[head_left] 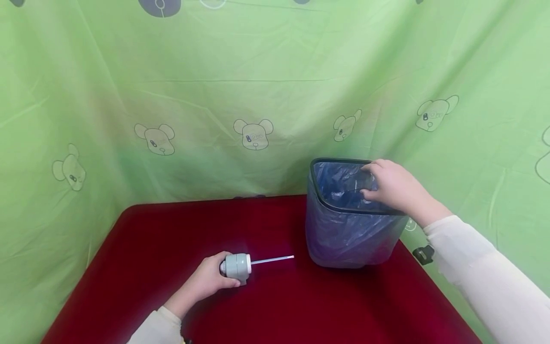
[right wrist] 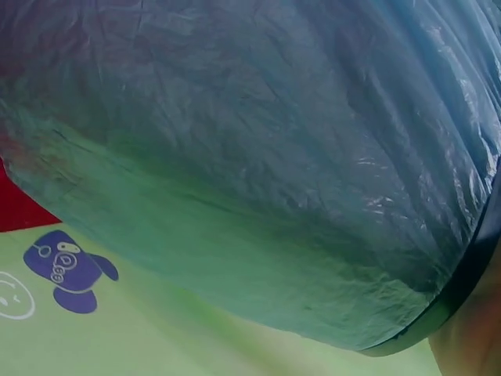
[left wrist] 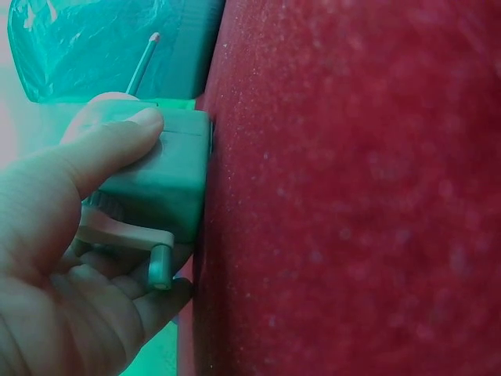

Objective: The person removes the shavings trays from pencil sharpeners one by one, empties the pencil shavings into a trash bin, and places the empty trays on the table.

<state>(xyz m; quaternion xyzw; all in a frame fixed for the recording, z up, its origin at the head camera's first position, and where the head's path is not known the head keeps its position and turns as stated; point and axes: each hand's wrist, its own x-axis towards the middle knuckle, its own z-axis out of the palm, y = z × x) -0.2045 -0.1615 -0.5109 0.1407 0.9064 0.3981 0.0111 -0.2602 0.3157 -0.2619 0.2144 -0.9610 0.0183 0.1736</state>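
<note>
My left hand (head_left: 210,277) grips a grey-green crank pencil sharpener (head_left: 237,266) on the red surface, thumb on one side. A pale pencil (head_left: 272,260) sticks out of its front, pointing at the bin. The left wrist view shows the sharpener's crank handle (left wrist: 160,266) beside my palm. My right hand (head_left: 393,184) reaches over the rim of a lined trash bin (head_left: 350,239). Between its thumb and fingers is a small see-through box (head_left: 364,181), faint against the liner. The right wrist view shows mostly the bin's bag (right wrist: 258,157); the fingers are hidden there.
The red cloth-covered table (head_left: 172,234) carries the bin at its right side. A green curtain (head_left: 206,95) with bear prints hangs close behind and at both sides. A dark object (head_left: 424,254) hangs by my right sleeve, past the table's edge.
</note>
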